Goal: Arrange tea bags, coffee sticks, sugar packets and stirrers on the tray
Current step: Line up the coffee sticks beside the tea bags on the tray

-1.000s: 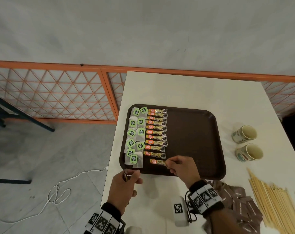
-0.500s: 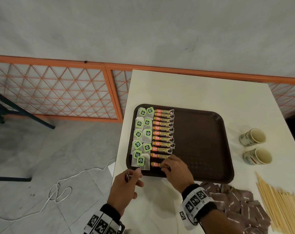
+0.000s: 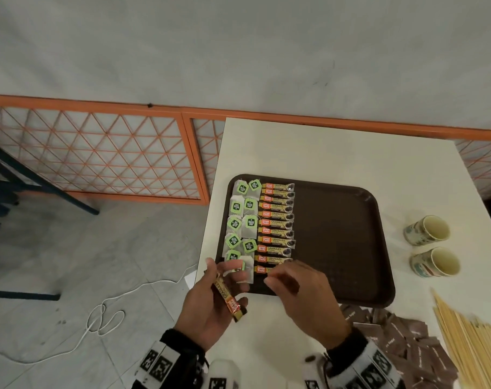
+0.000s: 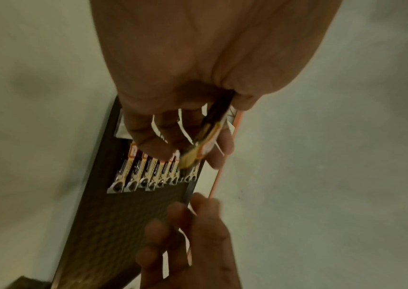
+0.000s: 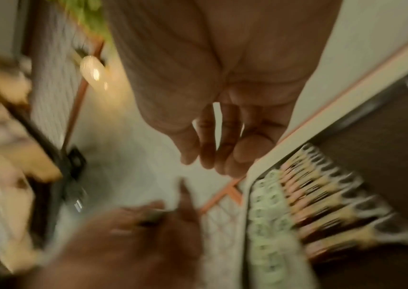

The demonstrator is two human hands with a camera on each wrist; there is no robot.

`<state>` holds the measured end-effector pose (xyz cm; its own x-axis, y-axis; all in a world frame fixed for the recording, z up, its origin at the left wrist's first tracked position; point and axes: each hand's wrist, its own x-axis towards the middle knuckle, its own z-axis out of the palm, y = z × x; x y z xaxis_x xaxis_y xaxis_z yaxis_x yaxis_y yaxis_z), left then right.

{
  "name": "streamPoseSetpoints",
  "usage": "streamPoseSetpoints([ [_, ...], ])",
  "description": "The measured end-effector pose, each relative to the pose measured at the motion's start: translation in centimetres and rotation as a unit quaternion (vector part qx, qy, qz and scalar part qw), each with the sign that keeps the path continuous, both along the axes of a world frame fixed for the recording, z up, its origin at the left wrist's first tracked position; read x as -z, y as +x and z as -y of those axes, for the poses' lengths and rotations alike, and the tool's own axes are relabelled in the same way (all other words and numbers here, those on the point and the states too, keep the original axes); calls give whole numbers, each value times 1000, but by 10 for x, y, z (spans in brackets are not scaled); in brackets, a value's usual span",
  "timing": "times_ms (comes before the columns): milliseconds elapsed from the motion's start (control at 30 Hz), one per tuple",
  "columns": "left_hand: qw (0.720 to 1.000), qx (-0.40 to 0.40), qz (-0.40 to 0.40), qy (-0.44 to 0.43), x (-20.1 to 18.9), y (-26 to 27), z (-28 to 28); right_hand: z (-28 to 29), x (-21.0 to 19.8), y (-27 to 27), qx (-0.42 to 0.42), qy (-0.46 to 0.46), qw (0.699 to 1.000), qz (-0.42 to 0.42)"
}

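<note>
On the brown tray [image 3: 337,234] the left side is filled — two columns of green-tagged tea bags [image 3: 242,220] along the left edge, and right beside them a neat column of coffee sticks [image 3: 276,223], each lying crosswise with its long axis running left to right and its orange end toward the tea bags. The rest of the tray, to the right, is bare. So by my reckoning the tea is done and the coffee nearly so, while the sugar and stirrers are not started: the brown sugar packets [image 3: 401,335] lie heaped on the tabletop [image 3: 322,147] just off the tray's near right corner, and the wooden stirrers [image 3: 474,341] lie in a bundle beside them at the right edge.

The left hand [image 3: 210,301] grips one spare coffee stick [image 3: 229,300] near the tray's near left corner — this one runs the other way, long axis near to far, slightly slanted. The right hand [image 3: 300,290] sits at the nearest stick in the column, fingers bent down onto it; whether it pinches or merely nudges it I cannot tell.
</note>
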<state>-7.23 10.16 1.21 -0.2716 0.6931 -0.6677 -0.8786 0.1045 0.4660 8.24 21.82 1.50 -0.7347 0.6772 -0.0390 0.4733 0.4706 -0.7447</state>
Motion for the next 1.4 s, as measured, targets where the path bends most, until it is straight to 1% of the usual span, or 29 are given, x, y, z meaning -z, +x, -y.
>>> streamPoseSetpoints([
  [67, 999, 18, -30, 14, 1, 9, -5, 11, -27, 1, -14, -95, 995, -21],
  [133, 993, 79, -81, 21, -2, 22, -9, 18, -37, 2, -35, -160, 987, 0],
  [167, 984, 130, -122, 18, -5, 30, -11, 20, -36, 4, -53, -170, 984, 15],
  [233, 952, 233, -199, 11, -16, 46, -14, 21, -32, 10, -69, -196, 978, 34],
  [300, 924, 305, -232, 10, -20, 56, -13, 19, -26, 23, -28, -259, 965, 29],
  [367, 905, 350, -240, -11, -15, 60, -6, 18, -22, 36, 53, -346, 937, -12],
  [400, 899, 364, -243, -30, -12, 61, -2, 18, -19, 42, 89, -378, 921, -26],
  [433, 893, 371, -248, -55, -8, 62, 2, 17, -16, 48, 113, -393, 912, -26],
  [500, 888, 365, -264, -95, 2, 64, 8, 17, -9, 56, 132, -404, 905, -10],
  [667, 893, 308, -312, -105, 12, 55, 3, 6, 10, 60, 125, -390, 912, 11],
  [767, 899, 257, -328, -135, 22, 42, -8, -6, 23, 49, 155, -381, 911, 14],
  [867, 899, 218, -343, -164, 31, 34, -15, -17, 36, 37, 193, -356, 914, 21],
  [967, 888, 176, -372, -206, 35, 28, -14, -25, 50, 27, 214, -305, 927, 46],
  [1067, 873, 185, -397, -216, 34, 24, -7, -29, 60, 18, 218, -253, 938, 89],
  [1233, 849, 185, -438, -232, 34, 11, 8, -26, 66, 15, 195, -104, 955, 200],
  [1300, 846, 179, -444, -234, 35, 4, 10, -23, 67, 13, 162, -47, 965, 202],
  [1400, 842, 184, -452, -229, 35, -5, 9, -19, 69, 6, 74, -7, 978, 195],
])
